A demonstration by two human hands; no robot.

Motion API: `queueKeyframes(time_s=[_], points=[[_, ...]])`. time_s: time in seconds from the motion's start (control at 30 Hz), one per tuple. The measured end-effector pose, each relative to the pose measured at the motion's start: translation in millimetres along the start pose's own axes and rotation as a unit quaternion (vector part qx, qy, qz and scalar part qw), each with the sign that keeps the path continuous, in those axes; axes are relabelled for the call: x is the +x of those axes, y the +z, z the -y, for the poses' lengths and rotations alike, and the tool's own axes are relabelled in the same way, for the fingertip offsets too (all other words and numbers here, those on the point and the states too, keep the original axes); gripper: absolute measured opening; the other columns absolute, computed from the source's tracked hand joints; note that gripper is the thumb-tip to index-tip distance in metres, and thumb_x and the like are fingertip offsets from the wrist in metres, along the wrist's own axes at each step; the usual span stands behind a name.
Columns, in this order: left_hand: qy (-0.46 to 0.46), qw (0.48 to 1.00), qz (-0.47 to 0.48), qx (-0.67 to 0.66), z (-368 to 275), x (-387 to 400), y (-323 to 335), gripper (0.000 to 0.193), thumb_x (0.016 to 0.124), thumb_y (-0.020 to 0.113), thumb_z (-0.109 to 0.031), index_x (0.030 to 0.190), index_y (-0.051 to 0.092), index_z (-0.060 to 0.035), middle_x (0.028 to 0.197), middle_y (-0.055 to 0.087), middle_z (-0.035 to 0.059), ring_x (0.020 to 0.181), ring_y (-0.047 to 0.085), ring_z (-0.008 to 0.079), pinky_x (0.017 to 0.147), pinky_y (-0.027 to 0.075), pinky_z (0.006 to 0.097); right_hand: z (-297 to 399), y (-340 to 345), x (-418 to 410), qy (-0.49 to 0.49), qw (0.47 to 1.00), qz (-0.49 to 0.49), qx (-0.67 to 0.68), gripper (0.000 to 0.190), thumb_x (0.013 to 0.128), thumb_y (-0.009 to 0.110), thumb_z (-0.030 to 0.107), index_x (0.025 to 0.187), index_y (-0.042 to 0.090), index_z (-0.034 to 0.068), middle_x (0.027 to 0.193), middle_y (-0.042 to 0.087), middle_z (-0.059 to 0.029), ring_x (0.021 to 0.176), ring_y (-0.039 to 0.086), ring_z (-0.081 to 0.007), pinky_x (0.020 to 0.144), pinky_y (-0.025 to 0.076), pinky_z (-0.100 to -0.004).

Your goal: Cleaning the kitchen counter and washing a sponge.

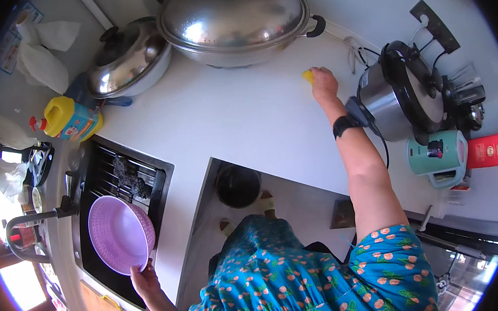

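Note:
My left hand (147, 281) grips the near rim of a purple plastic colander (122, 233), which I hold tilted over the black sink (92, 255). Its inside looks empty. Out on the white countertop (234, 115), my right arm is stretched far forward. The fingers of my right hand (325, 83) are closed on a small yellow sponge or cloth (308, 76), mostly covered by the hand. It lies against or just over the counter, between the large wok and the pressure cooker.
A lidded steel wok (238, 18) and a smaller lidded pan (129, 58) stand at the back. An electric pressure cooker (398, 97) and a mint-green kettle (437, 157) are right. Left are a yellow detergent jug (72, 119) and a faucet (29, 217). A dark bin (238, 186) sits below.

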State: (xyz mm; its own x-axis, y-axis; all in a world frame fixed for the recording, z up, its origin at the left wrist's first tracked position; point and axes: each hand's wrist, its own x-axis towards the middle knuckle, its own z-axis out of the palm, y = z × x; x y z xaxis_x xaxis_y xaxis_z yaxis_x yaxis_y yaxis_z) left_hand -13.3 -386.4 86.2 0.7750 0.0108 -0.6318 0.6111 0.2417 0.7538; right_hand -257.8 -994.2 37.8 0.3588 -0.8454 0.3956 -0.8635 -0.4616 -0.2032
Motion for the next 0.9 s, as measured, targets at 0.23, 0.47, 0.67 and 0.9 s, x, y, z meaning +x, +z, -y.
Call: queueKeyframes(time_s=[0.23, 0.47, 0.67, 0.9], points=[[0.016, 1.000, 0.017, -0.001, 4, 12, -12, 0.027, 0.073, 0.040, -0.003, 0.095, 0.043, 0.0120, 0.074, 0.056, 0.0205, 0.057, 0.057, 0.0229, 0.045, 0.049, 0.0220, 1, 19, 0, -0.070, 0.994, 0.081, 0.017, 0.016, 0.073, 0.046, 0.004, 0.077, 0.061, 0.009, 0.083, 0.056, -0.0103, 0.083, 0.055, -0.0259, 0.070, 0.046, -0.0348], [0.016, 0.999, 0.031, -0.008, 5, 6, 0, 0.026, 0.074, 0.040, -0.004, 0.096, 0.044, 0.0104, 0.076, 0.058, 0.0176, 0.060, 0.058, 0.0243, 0.046, 0.047, 0.0244, 19, 13, -28, -0.085, 0.984, 0.143, 0.066, 0.017, 0.072, 0.048, 0.003, 0.079, 0.062, 0.009, 0.083, 0.056, -0.0099, 0.083, 0.055, -0.0257, 0.073, 0.046, -0.0335], [0.028, 0.998, 0.051, 0.015, 5, 18, -4, 0.027, 0.074, 0.040, -0.004, 0.097, 0.044, 0.0094, 0.078, 0.058, 0.0162, 0.062, 0.058, 0.0240, 0.048, 0.045, 0.0255, 47, -3, -59, -0.149, 0.982, 0.118, 0.000, 0.016, 0.073, 0.048, 0.004, 0.079, 0.062, 0.008, 0.083, 0.055, -0.0077, 0.083, 0.055, -0.0229, 0.072, 0.047, -0.0312], [0.048, 0.997, 0.046, 0.025, -3, 15, 5, 0.029, 0.073, 0.042, -0.003, 0.100, 0.042, 0.0072, 0.083, 0.057, 0.0142, 0.064, 0.058, 0.0220, 0.048, 0.043, 0.0250, 69, -19, -85, -0.142, 0.977, 0.155, -0.032, 0.015, 0.071, 0.048, 0.004, 0.077, 0.062, 0.007, 0.081, 0.056, -0.0076, 0.084, 0.054, -0.0237, 0.072, 0.047, -0.0320]])
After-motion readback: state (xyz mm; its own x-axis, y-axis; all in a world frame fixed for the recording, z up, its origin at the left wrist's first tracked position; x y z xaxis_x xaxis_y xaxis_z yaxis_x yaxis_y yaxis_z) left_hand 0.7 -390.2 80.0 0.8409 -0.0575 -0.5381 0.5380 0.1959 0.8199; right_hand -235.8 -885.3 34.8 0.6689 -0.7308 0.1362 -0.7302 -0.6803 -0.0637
